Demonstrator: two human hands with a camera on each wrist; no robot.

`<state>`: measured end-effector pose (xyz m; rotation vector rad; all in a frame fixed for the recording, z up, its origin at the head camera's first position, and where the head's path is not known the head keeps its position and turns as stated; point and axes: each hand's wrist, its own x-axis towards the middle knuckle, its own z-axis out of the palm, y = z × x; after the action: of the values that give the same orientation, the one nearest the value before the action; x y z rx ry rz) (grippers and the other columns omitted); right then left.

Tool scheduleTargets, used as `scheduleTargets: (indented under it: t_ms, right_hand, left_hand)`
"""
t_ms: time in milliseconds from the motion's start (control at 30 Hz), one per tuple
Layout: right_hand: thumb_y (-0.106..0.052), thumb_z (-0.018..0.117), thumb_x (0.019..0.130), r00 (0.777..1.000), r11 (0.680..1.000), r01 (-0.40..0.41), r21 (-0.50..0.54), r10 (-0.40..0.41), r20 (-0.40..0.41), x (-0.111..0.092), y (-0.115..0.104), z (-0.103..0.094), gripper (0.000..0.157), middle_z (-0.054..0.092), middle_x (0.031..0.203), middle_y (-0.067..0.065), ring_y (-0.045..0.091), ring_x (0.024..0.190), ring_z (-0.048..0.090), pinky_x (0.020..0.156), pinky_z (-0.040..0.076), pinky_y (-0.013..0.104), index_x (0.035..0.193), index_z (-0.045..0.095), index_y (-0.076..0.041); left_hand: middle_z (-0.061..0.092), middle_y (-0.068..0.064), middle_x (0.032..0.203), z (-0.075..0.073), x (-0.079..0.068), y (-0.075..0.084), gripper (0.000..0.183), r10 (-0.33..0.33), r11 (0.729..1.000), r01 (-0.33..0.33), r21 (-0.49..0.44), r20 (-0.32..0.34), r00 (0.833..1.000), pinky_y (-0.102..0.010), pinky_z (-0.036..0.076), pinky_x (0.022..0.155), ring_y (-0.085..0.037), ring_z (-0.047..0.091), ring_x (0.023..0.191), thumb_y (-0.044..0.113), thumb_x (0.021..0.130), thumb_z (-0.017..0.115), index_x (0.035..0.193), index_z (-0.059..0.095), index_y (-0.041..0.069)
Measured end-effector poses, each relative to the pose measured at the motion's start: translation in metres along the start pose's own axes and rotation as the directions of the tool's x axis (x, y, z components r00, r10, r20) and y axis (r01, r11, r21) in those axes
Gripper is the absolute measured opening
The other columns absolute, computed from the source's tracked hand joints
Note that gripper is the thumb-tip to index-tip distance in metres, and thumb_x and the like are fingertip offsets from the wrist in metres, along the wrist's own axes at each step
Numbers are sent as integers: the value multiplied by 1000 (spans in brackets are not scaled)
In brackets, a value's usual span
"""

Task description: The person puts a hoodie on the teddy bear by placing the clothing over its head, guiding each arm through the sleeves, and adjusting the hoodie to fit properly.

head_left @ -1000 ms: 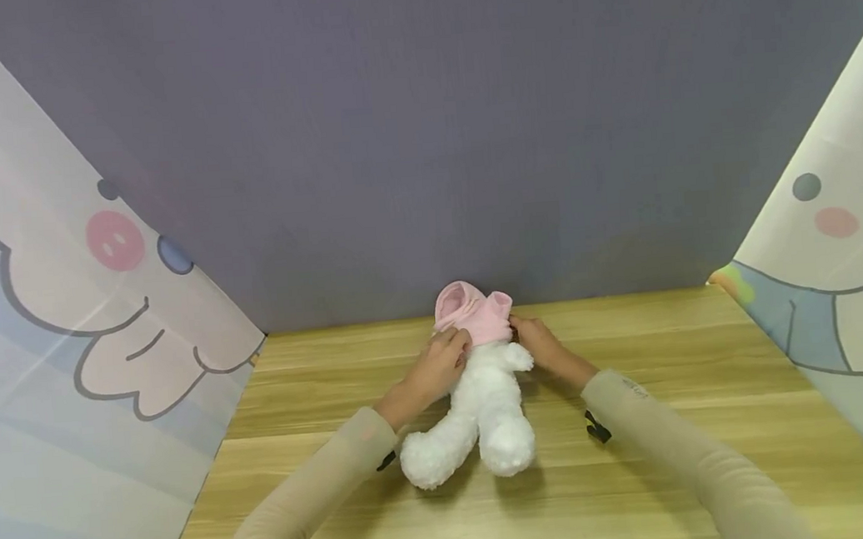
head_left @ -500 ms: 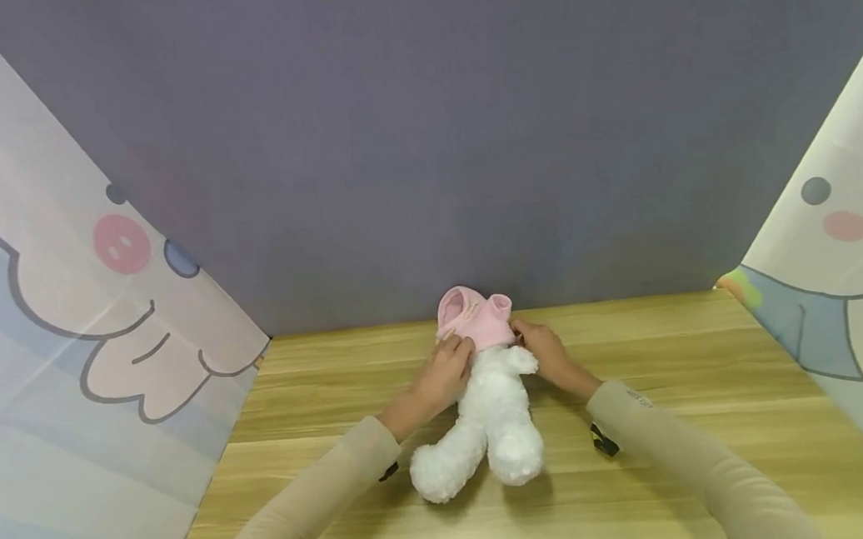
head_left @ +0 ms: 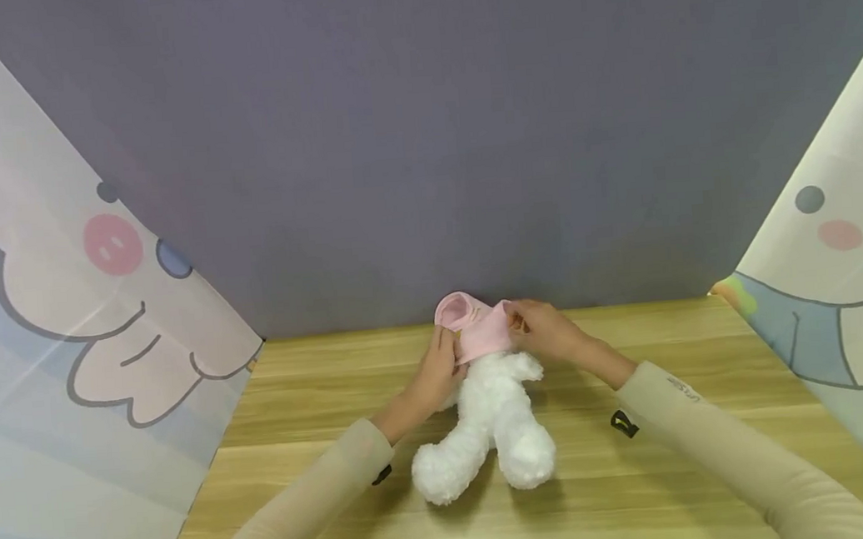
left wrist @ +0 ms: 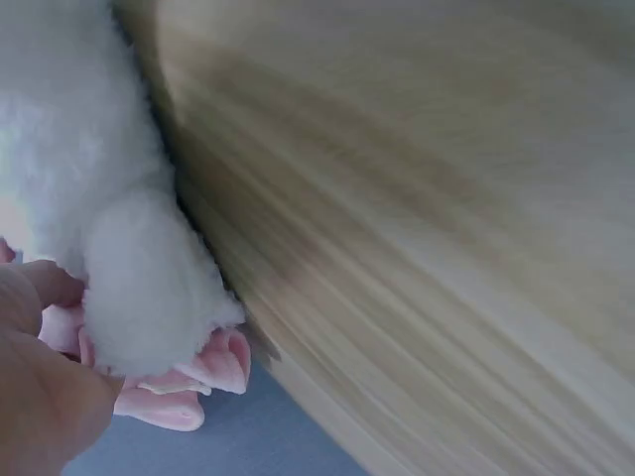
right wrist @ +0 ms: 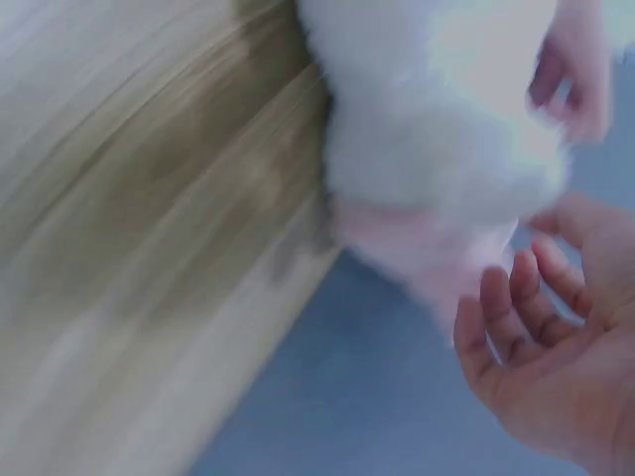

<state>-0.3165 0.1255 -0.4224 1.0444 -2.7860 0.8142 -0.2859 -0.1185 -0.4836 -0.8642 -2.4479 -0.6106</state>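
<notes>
A fluffy white plush toy (head_left: 490, 416) lies on the table with its legs toward me. Its upper end is covered by a small pink top (head_left: 485, 337), whose round opening faces up at the far left. At the top's left lower edge, my left hand (head_left: 438, 369) pinches the cloth. My right hand (head_left: 548, 328) holds the pink sleeve at the right with thumb and forefinger, the other fingers loosely bent in the right wrist view. One white arm (left wrist: 154, 288) sticks out below the pink cloth in the left wrist view. The toy's head is not visible.
The wood-grain table (head_left: 299, 412) ends at a grey upright panel (head_left: 423, 153) just behind the pink top. Cartoon-printed sheets (head_left: 105, 326) stand on both sides. Black straps (head_left: 624, 423) show by the wrists.
My right hand has risen from beside the top to its sleeve, whose round cuff is now flattened. My left hand has shifted slightly along the hem. The toy has moved slightly toward me.
</notes>
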Motion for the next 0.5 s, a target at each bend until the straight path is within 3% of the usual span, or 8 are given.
scheduleTargets:
  t_ms: [67,167,233,333,500]
  right_hand:
    - [-11,78,86,995,989,92,-115,-97,-32,2,-14,1,28,63,100,10,25,90,61,74,54,38,107,62,-3]
    - [-23,81,87,982,936,157,-316,-181,-48,6,-25,10,44,59,105,13,26,88,60,66,54,38,118,57,-2]
    - [-26,79,89,980,897,124,-424,-177,-88,8,-26,19,45,59,104,14,29,84,60,59,53,39,121,55,-3]
    - [-27,73,93,978,842,54,-537,-154,-142,11,-22,29,36,59,94,12,29,73,61,53,52,42,115,55,-6]
    - [-22,75,88,966,778,22,-628,-178,-187,10,-14,40,28,56,76,7,23,51,55,46,48,40,98,55,-5]
  left_hand:
    - [43,-9,99,-3,7,1,35,-31,999,31,-13,2,1000,-24,49,68,-16,49,81,-8,84,74,99,44,3]
    - [50,-9,99,-7,18,6,28,-22,999,22,-34,2,1000,-26,52,71,-18,55,83,-10,87,69,102,49,3]
    - [57,-11,99,-8,24,12,24,11,998,-11,-65,-6,1000,-29,54,75,-20,60,86,-12,88,66,103,53,2]
    - [62,-11,95,-6,28,20,23,60,991,-63,-115,-23,998,-32,54,77,-23,63,88,-16,87,63,101,54,1]
    - [54,-5,79,2,23,27,24,76,984,-75,-160,1,997,-26,44,64,-15,51,72,-15,88,63,93,49,4]
